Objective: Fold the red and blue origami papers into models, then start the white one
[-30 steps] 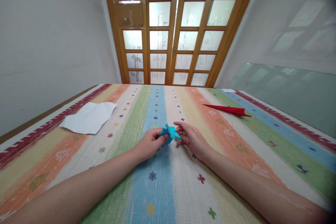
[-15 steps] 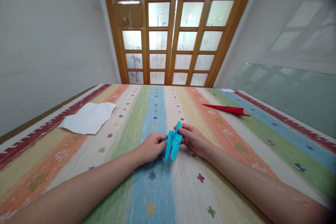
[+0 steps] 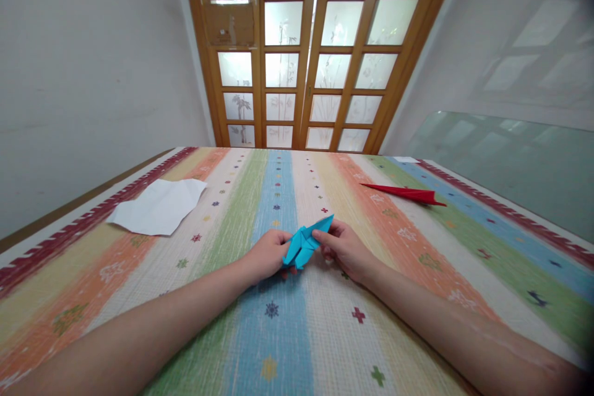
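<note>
A folded piece of bright blue origami paper [image 3: 302,246], with several pointed flaps, is held between my hands just over the table's middle. My left hand [image 3: 271,253] grips its left side, the fingers partly hidden behind the paper. On the other side, my right hand [image 3: 346,246] pinches it between thumb and fingers, the thumb lying on the front near a long flap that points up and right.
A creased white sheet of paper [image 3: 158,206] lies at the left on the striped tablecloth [image 3: 260,346]. Toward the right rests a red folded paper plane [image 3: 408,193]. A small white paper [image 3: 405,159] sits at the far right edge. Beyond the table stand wooden glazed doors [image 3: 304,68].
The blue origami paper has been turned, so its flaps now slant up to the right instead of hanging nearly upright. Both hands keep hold of it.
</note>
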Tool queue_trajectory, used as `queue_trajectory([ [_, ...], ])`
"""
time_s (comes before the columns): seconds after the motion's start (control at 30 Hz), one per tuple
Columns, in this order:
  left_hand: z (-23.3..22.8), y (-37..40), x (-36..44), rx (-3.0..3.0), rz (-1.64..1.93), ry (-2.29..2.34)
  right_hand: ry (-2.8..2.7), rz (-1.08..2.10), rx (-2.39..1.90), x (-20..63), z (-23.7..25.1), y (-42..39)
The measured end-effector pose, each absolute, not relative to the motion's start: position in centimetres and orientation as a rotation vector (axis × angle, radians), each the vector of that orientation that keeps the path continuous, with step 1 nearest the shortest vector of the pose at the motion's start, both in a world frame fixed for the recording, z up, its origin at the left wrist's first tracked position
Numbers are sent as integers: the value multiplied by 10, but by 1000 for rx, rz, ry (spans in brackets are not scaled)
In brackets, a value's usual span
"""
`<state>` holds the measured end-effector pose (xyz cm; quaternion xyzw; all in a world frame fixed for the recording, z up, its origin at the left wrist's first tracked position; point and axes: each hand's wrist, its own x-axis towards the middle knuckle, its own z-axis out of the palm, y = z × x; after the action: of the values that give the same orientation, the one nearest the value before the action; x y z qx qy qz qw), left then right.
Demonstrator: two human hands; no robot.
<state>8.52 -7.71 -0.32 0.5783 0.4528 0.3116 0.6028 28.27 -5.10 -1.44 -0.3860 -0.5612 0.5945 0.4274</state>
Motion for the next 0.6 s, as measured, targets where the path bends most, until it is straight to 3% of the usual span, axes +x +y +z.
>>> queue_trajectory([
  [0.37, 0, -77, 85, 1337, 731, 1098, -1504, 1316, -1083, 275, -16, -61],
  [0.6, -3, -76, 80, 1330, 711, 998, -1394, 1432, -1028, 278, -12, -55],
])
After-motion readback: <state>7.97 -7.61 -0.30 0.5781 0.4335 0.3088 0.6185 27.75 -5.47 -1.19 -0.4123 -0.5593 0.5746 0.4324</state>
